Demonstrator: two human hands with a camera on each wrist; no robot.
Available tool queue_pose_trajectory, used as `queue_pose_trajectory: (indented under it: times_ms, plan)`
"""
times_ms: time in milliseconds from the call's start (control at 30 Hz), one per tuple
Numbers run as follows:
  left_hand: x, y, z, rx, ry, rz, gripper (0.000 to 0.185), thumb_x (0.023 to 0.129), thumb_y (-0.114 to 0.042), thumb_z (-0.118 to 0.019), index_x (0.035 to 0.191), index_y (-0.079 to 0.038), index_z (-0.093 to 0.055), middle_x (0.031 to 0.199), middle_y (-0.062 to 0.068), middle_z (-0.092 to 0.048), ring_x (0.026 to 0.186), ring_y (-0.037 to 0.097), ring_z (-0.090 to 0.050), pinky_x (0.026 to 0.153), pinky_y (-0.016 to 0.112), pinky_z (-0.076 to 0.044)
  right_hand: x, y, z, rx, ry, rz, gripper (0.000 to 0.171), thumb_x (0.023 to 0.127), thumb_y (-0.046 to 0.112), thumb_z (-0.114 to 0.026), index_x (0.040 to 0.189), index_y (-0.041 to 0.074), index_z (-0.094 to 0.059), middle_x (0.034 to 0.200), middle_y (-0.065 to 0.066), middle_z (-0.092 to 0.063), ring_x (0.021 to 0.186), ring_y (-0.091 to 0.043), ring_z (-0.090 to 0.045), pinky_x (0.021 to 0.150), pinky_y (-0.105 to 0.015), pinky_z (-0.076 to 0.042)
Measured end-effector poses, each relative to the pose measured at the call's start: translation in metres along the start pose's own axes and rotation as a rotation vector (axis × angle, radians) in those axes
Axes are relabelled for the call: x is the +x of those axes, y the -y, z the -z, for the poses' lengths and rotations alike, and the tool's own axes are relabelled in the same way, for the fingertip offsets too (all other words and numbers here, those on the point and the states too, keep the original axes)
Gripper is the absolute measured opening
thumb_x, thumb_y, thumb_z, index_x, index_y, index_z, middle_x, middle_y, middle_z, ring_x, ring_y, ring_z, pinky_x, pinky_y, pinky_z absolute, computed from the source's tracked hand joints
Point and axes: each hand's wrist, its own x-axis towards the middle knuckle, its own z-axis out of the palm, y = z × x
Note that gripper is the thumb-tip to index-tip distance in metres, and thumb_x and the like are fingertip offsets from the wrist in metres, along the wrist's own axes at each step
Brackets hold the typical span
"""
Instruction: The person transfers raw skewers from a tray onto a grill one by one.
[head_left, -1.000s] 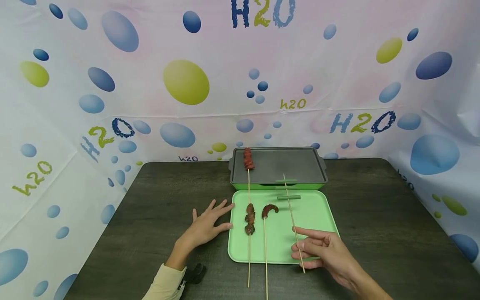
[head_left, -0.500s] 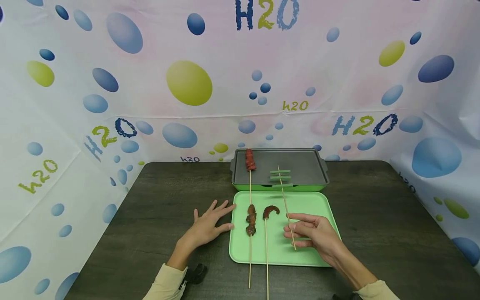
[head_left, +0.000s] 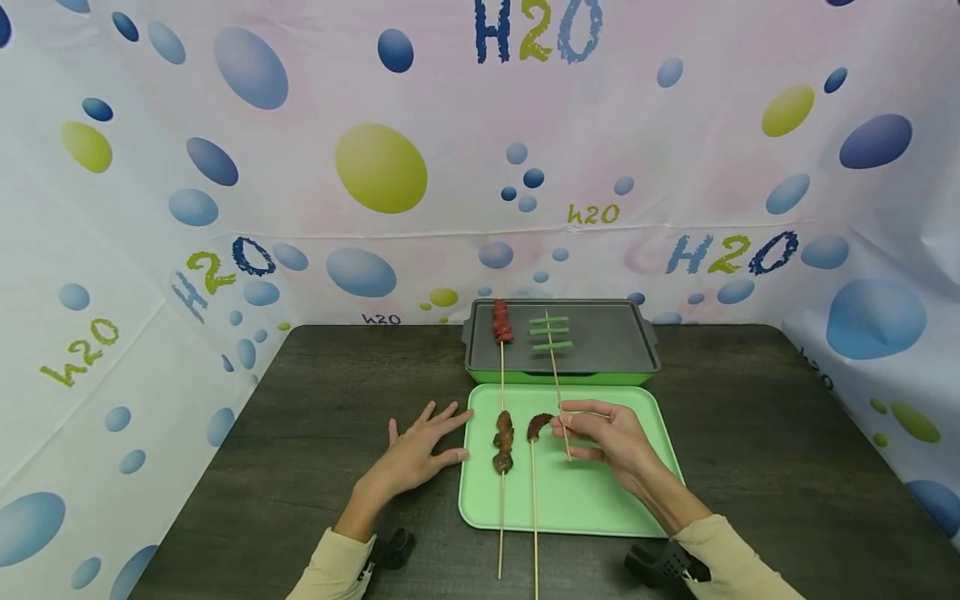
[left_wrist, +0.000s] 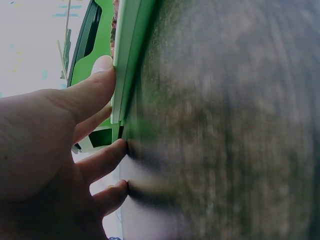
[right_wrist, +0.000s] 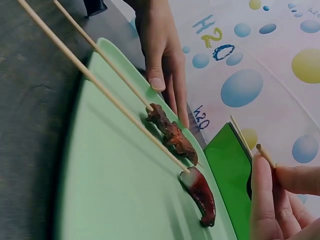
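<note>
Pinching a thin, probably light, stiff wooden skewer (head_left: 557,375) of green sticks (head_left: 558,331) sensibly by its shaft, the right hand (head_left: 613,435) is aiming it eleven o'clock over a grey griddle (head_left: 609,337); the left hand (head_left: 412,450) is lying splayed.

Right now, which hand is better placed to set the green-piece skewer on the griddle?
Likely the right hand: it pinches the skewer of green pieces, whose loaded end hangs over the griddle. The left hand rests empty at the left edge of the tray, farther away.
</note>
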Motion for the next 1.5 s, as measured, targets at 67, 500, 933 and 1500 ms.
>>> queue_pose_trajectory:
  times_ms: [67,500,933,1500]
  plan:
    - [0.0,0.001,-0.001,0.005,0.0,-0.002,0.065,0.099,-0.041,-0.067,0.158,-0.027,-0.045,0.166,0.009,-0.032,0.155,0.042,-0.014,0.103,0.086,0.008,0.005,0.001,-0.001,-0.001,-0.007,0.006,0.051,0.1,0.012,-0.069,0.144,-0.01,-0.052,0.105,-0.009,-0.078,0.095,-0.014,-0.075,0.08,-0.034,-0.061]
    - [0.0,0.003,-0.003,0.007,0.01,0.009,0.065,0.099,-0.043,-0.066,0.158,-0.029,-0.044,0.167,0.006,-0.031,0.156,0.04,-0.014,0.104,0.085,0.008,0.035,0.009,-0.008,0.051,-0.038,0.0,0.048,0.1,0.01,-0.07,0.141,-0.01,-0.055,0.107,-0.008,-0.078,0.095,-0.012,-0.075,0.083,-0.031,-0.06]
    - [0.001,0.003,-0.002,0.01,0.001,0.009,0.065,0.099,-0.043,-0.066,0.158,-0.03,-0.044,0.167,0.007,-0.03,0.156,0.039,-0.013,0.103,0.085,0.009,0.054,0.013,-0.013,0.101,-0.089,-0.039,0.04,0.099,0.009,-0.07,0.137,-0.004,-0.063,0.099,-0.005,-0.079,0.086,-0.01,-0.075,0.076,-0.026,-0.061]
    - [0.001,-0.001,0.0,0.012,0.003,0.003,0.065,0.099,-0.043,-0.066,0.158,-0.027,-0.044,0.167,0.009,-0.03,0.155,0.041,-0.014,0.104,0.085,0.008,0.059,0.012,-0.009,0.135,-0.062,-0.053,0.04,0.102,0.009,-0.067,0.139,-0.005,-0.061,0.097,-0.003,-0.079,0.085,-0.009,-0.075,0.073,-0.023,-0.06]
